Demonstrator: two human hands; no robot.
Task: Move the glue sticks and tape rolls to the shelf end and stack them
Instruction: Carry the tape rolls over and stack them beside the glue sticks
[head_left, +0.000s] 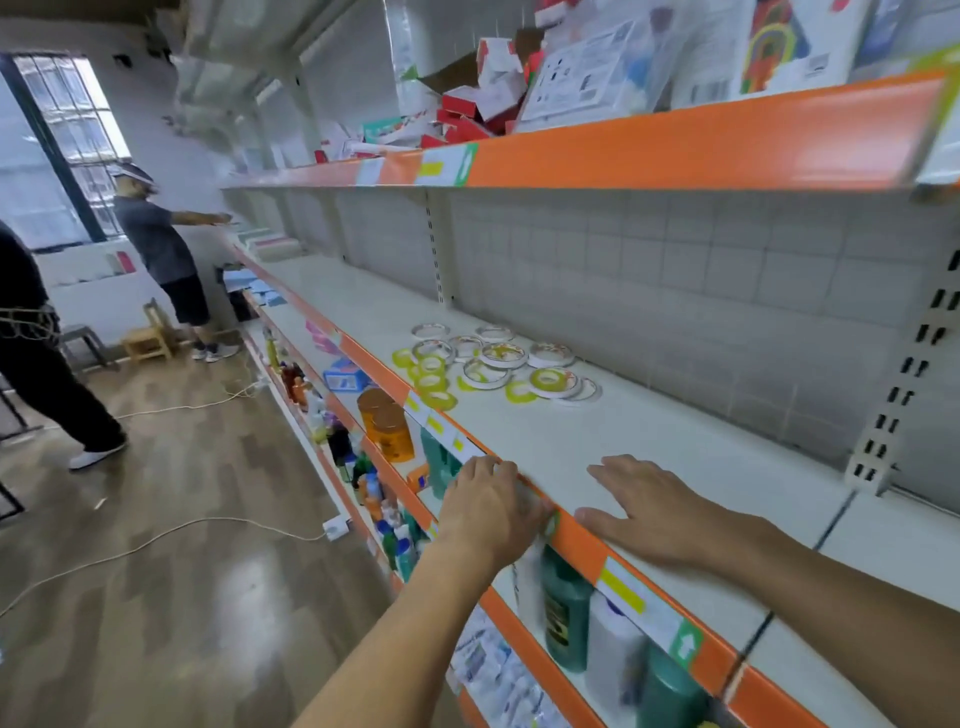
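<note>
White shelf (597, 447) bears tape rolls (498, 366) lying flat.

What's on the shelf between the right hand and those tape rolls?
Nothing: in the head view, bare white shelf runs from the right hand to the tape rolls.

Both hands (571, 512) on shelf (597, 447) edge

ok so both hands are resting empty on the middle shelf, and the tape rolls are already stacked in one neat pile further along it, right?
Not stacked. The head view shows the tape rolls lying flat and scattered on the shelf, a few overlapping, not in one pile. The rest holds: the left hand sits at the front edge and the right hand lies flat on the shelf, both empty.
</note>
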